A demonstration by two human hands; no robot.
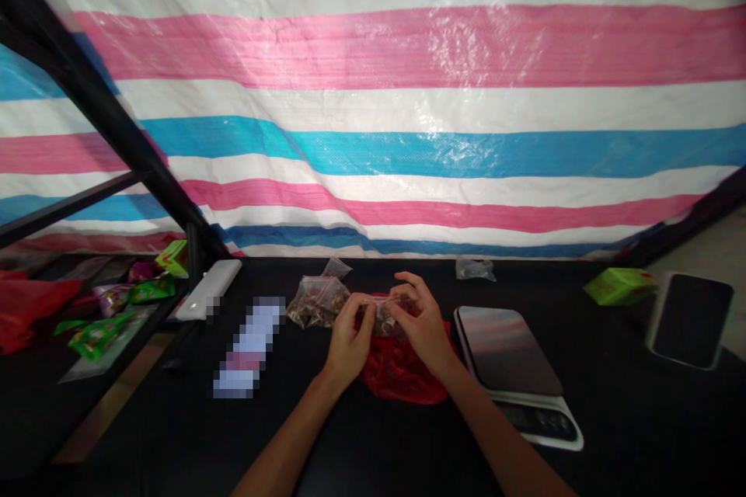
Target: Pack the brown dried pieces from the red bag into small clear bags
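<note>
Between my hands is a small clear zip bag (385, 321) with brownish pieces inside and a reddish strip along its top edge. My left hand (348, 340) pinches the strip's left part between thumb and fingers. On the other side, my right hand (424, 326) has its thumb and index finger closed on the strip, with its other fingers lifted. Under both hands lies a crumpled red plastic bag (402, 374). Just left of them, more clear bags of brown pieces (315, 303) rest on the black table (373, 450). What the brown pieces are, I cannot make out.
A kitchen scale (513, 349) stands right of my hands. Further right are a green box (621, 286) and a dark-faced device (692, 320). A crumpled clear bag (475, 269) lies at the back. Leftward are a white bar-shaped object (210, 289), colourful packets (102, 335) and a black frame post (110, 105).
</note>
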